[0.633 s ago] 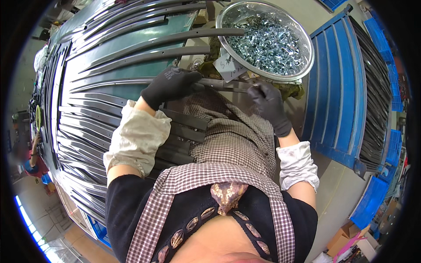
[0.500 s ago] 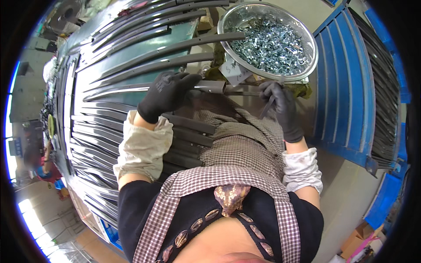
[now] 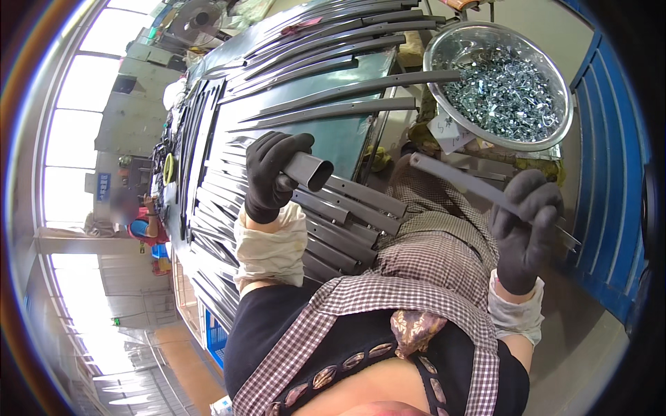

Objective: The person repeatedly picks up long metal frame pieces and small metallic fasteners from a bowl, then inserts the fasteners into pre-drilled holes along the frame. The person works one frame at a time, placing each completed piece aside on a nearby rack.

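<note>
My left hand, in a black glove, is closed round a grey oval metal tube near its hollow end. That end is tilted up, so its opening shows. My right hand, gloved too, grips a flat grey metal strip with a small hole near its rounded end. The strip slants up and left toward the tube, with a gap between them. Beyond my right hand stands a shiny metal bowl heaped with small silvery metal clips. One grey tube on the table reaches over the bowl's rim.
Many long grey tubes lie across the green-topped table at left and centre. A white paper card hangs by the bowl. Blue ribbed metal panelling stands at right. Another person is at the table's far left.
The tube's end has tilted up toward me in my left hand. My right hand has moved right and lifted the strip into plain view. The whole view has swung left.
</note>
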Action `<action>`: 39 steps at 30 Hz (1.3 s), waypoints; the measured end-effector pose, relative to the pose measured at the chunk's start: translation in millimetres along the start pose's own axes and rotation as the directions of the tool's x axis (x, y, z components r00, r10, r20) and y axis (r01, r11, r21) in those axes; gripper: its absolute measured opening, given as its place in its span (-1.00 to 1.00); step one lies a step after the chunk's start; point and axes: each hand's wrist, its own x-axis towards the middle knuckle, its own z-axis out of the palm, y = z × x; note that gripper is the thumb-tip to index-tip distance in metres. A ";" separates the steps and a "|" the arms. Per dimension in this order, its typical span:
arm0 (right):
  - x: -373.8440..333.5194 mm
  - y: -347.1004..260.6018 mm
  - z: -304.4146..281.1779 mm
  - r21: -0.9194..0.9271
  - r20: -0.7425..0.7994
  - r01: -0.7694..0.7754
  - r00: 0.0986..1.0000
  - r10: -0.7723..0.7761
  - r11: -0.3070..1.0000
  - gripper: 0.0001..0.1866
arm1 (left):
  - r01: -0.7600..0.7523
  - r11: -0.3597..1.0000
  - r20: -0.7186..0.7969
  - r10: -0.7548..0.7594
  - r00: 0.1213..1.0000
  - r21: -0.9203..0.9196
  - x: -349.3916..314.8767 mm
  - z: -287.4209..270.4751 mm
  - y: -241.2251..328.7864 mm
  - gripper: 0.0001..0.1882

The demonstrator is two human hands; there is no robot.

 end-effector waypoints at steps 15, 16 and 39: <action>19.1 -10.4 46.6 -0.209 0.413 0.124 0.910 -0.027 0.970 -0.67 | -0.020 0.996 0.084 0.027 0.996 -0.089 -3.6 21.7 24.2 -0.29; 19.1 -8.7 47.1 -0.236 0.428 0.124 0.904 -0.012 0.964 -0.68 | -0.035 0.995 0.088 0.043 0.995 -0.094 -3.4 25.6 23.6 -0.30; -0.5 9.8 33.0 -0.238 0.177 -0.423 0.866 0.467 0.874 -0.64 | -0.107 0.984 0.171 0.131 0.976 -0.140 -9.8 71.8 23.9 -0.56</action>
